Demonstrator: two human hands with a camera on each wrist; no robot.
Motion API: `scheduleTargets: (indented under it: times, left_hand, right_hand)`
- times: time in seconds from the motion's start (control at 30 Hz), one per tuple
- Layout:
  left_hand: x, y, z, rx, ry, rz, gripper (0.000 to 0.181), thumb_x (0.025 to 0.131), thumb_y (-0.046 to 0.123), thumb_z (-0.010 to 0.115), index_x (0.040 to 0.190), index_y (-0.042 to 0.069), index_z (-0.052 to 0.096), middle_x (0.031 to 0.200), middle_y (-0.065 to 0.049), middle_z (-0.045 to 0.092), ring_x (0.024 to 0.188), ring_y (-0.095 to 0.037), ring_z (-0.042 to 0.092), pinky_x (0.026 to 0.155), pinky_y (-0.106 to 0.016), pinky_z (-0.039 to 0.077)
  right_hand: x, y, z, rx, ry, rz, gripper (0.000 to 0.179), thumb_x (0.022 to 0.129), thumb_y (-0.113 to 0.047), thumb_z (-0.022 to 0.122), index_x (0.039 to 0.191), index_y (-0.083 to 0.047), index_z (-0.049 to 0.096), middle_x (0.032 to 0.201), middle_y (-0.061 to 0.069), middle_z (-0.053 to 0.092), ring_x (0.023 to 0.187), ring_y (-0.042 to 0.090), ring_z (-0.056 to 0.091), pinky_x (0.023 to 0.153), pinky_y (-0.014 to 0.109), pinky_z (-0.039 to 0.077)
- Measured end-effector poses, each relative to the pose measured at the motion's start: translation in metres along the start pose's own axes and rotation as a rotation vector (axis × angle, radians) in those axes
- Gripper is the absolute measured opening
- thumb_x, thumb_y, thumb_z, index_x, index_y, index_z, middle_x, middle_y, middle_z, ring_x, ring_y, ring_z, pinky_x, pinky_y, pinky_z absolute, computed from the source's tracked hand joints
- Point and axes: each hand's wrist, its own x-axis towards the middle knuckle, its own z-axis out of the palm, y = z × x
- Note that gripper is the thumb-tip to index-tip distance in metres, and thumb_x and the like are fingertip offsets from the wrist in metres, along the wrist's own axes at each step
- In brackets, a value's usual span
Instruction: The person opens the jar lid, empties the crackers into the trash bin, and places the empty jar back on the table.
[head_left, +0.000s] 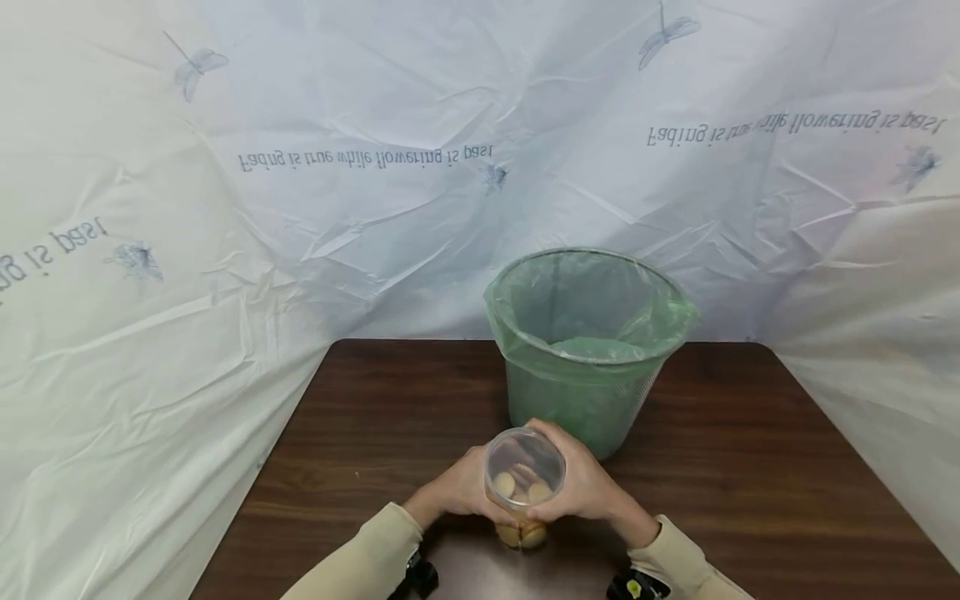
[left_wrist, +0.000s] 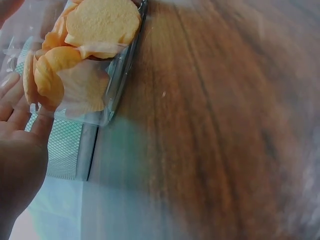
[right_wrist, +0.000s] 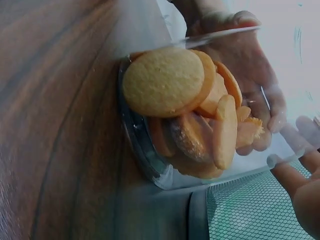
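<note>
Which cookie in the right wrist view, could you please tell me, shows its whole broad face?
The pale round cookie at the upper left inside the clear plastic container; the other cookies are partly covered or turned more edge-on.

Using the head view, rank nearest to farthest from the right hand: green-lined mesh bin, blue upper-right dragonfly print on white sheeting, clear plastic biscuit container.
1. Biscuit container: held by the right hand.
2. Mesh bin: just beyond.
3. Dragonfly print: high behind, upper right.
</note>
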Motion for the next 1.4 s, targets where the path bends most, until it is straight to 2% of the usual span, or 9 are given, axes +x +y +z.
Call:
scheduleTargets:
  times: [0.17,0.33,0.67,0.8,0.97,1.23,1.4]
  left_hand:
    - [0.000,-0.012,0.001,0.013,-0.011,-0.009,0.104,0.058,0.026,0.095,0.143,0.006,0.039,0.131,-0.007,0.059,0.119,-0.010,0.056,0.101,-0.029,0.047]
    - [0.000,-0.013,0.000,-0.025,-0.063,-0.007,0.103,0.060,0.026,0.094,0.144,0.007,0.038,0.133,-0.006,0.059,0.121,-0.011,0.056,0.102,-0.029,0.047]
    - [0.001,-0.015,-0.005,-0.003,-0.140,-0.003,0.095,0.060,0.025,0.094,0.139,0.008,0.045,0.130,0.003,0.061,0.117,-0.006,0.058,0.099,-0.026,0.048]
    - [0.004,-0.016,-0.005,0.034,-0.164,0.042,0.093,0.061,0.027,0.093,0.138,0.007,0.046,0.128,0.006,0.062,0.116,-0.005,0.057,0.099,-0.025,0.048]
    - [0.008,-0.014,-0.008,0.016,-0.185,0.053,0.093,0.062,0.027,0.093,0.140,0.009,0.046,0.128,0.007,0.061,0.118,-0.004,0.057,0.101,-0.025,0.047]
    - [0.003,-0.012,-0.012,-0.006,-0.209,0.022,0.098,0.061,0.025,0.094,0.143,0.017,0.041,0.135,0.003,0.056,0.120,-0.006,0.055,0.102,-0.026,0.046]
    - [0.002,-0.013,-0.012,-0.035,-0.211,0.006,0.097,0.063,0.025,0.092,0.144,0.017,0.039,0.136,0.002,0.056,0.120,-0.007,0.055,0.102,-0.027,0.046]
  right_hand:
    - [0.001,0.005,-0.003,-0.009,-0.029,-0.011,0.098,0.061,-0.033,0.092,0.144,-0.019,0.041,0.132,0.006,0.055,0.111,0.024,0.058,0.088,0.044,0.052]
    - [0.001,0.008,-0.003,-0.017,-0.048,-0.037,0.099,0.061,-0.037,0.091,0.143,-0.014,0.042,0.132,0.006,0.056,0.109,0.034,0.058,0.088,0.044,0.052]
    - [0.004,0.014,-0.004,0.009,-0.095,-0.118,0.097,0.063,-0.043,0.090,0.141,-0.008,0.044,0.131,0.009,0.057,0.110,0.030,0.059,0.091,0.041,0.051]
    - [0.006,0.017,-0.008,0.039,-0.141,-0.181,0.100,0.065,-0.042,0.089,0.143,-0.002,0.041,0.137,0.012,0.053,0.115,0.031,0.058,0.095,0.041,0.051]
    - [0.011,0.018,-0.012,0.097,-0.195,-0.230,0.104,0.067,-0.041,0.088,0.145,0.004,0.036,0.144,0.013,0.047,0.120,0.032,0.055,0.097,0.044,0.050]
    - [0.012,0.017,-0.011,0.105,-0.225,-0.208,0.102,0.068,-0.041,0.088,0.144,0.002,0.036,0.141,0.014,0.049,0.118,0.031,0.056,0.095,0.042,0.050]
    - [0.012,0.013,-0.015,0.090,-0.241,-0.146,0.101,0.069,-0.042,0.087,0.146,-0.002,0.035,0.142,0.013,0.048,0.119,0.030,0.056,0.097,0.042,0.049]
